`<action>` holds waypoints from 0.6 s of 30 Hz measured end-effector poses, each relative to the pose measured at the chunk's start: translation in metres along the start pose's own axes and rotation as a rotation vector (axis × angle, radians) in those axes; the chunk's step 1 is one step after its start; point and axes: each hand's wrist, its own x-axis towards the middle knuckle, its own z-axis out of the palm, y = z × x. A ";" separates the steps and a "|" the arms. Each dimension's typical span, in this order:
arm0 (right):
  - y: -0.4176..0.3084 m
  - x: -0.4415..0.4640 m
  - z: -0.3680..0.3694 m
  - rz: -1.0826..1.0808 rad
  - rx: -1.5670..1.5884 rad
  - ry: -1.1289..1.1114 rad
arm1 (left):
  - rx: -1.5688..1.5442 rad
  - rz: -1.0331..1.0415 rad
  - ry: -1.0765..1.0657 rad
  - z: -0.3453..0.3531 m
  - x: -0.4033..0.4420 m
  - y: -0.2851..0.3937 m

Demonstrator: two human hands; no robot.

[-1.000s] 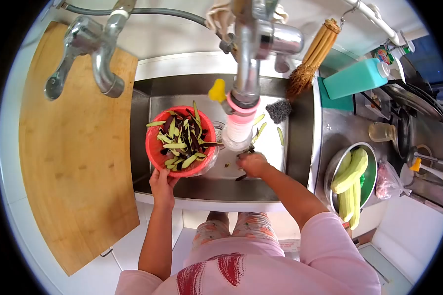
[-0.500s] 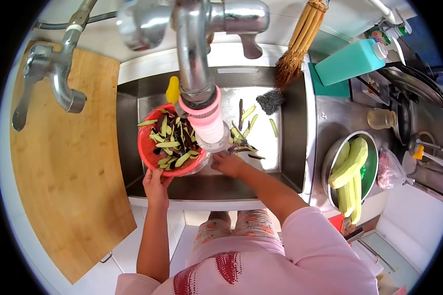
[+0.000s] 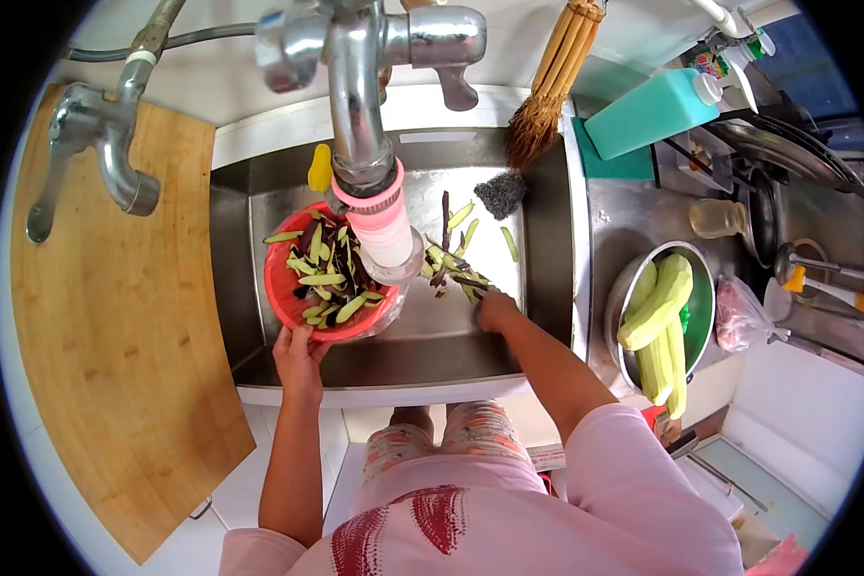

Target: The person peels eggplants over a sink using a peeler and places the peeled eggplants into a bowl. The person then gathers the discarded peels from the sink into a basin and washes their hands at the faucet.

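Note:
My left hand [image 3: 300,355] grips the near rim of a red plastic basket [image 3: 276,298] in the sink, fingers underneath and thumb at the edge. Inside the basket lie many dark purple and pale green strips [image 3: 324,279] that look like eggplant peels. At the right end of a loose pile of the same peels [image 3: 448,265] on the sink floor is my right hand [image 3: 498,312]. Its fingers are curled and blurred against the strips; whether they grasp any is unclear.
A metal tap with a pink nozzle [image 3: 382,226] hangs over the sink [image 3: 432,360], partly covering the basket. A black scouring pad [image 3: 500,196] lies at the back right. Left is a wooden board [image 3: 125,326]; right, a bowl [image 3: 616,322] holds peeled pale green vegetables [image 3: 664,302].
My right hand has moved right, from beside the basket to the far end of the loose peels. My left hand still holds the basket rim. The whole view has shifted slightly.

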 end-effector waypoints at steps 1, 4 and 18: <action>-0.008 0.001 -0.007 -0.001 0.001 -0.004 | 0.004 0.003 -0.007 0.002 -0.001 0.000; -0.019 0.014 -0.027 -0.057 0.566 0.199 | 0.020 -0.026 0.019 0.008 -0.003 0.002; -0.065 0.016 -0.058 -0.452 0.283 0.742 | 0.011 -0.012 0.020 0.001 -0.002 0.002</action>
